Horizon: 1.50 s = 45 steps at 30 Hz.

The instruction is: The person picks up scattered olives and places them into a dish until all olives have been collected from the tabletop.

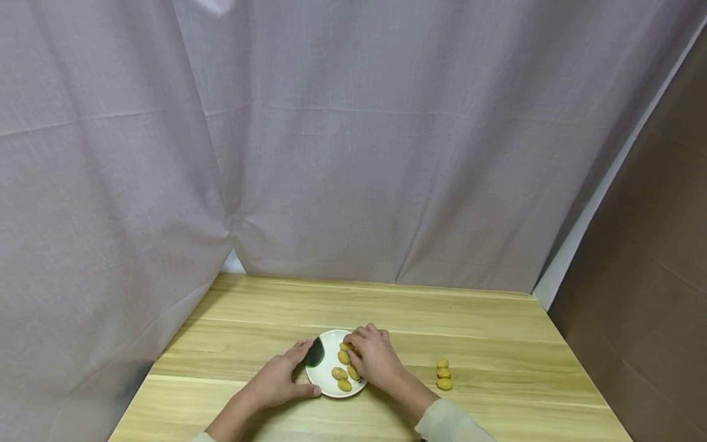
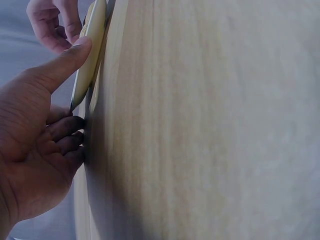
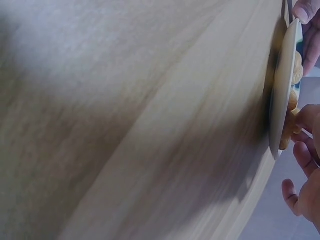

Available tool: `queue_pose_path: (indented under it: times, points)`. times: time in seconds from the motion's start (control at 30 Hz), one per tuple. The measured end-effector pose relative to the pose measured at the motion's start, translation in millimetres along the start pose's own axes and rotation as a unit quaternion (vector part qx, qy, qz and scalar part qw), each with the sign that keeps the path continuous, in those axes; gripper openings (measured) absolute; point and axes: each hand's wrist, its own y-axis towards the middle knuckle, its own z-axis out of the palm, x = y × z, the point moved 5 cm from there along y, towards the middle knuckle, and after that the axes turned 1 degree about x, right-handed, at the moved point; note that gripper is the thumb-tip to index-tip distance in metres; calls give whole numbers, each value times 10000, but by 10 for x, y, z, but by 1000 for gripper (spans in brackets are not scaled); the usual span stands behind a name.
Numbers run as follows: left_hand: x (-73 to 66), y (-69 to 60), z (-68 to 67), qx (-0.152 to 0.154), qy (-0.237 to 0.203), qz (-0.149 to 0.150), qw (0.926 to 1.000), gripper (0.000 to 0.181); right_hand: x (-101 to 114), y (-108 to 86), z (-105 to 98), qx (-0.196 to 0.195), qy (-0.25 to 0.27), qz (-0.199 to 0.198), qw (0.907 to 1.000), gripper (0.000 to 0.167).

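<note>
Okay, left hand (image 1: 276,380): grip curved round the plate (image 1: 329,363) rim, holding it.
Right hand (image 1: 377,357): grip bent over the plate's yellow pieces (image 1: 339,373); can't tell if one is pinched.
Plate: 1, about midway between side edges of the surface (image 1: 497,344); probably stiff, breakable, take by rim.
Yellow pieces: at least 5 on plate, hand may hide more; likely light, firm, may roll, pinch mid-body.
Row pieces (image 1: 444,373): 3, toward right edge.
Curtain (image 1: 342,184): beyond back edge.
</note>
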Motion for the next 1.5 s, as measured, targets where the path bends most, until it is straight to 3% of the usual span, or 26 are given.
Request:
queue_pose_path:
  times: [0.9,1.17,1.5]
  points:
    - [-7,12,2,-38,99,19,9999,110,5,63,38,128,-240,310,9992,11]
    - [35,18,14,-12,108,5,9999,110,1,51,50,270,-220,338,9988,12]
    - [57,22,15,-33,108,25,9999,111,23,19,-32,145,-50,291,9995,13]
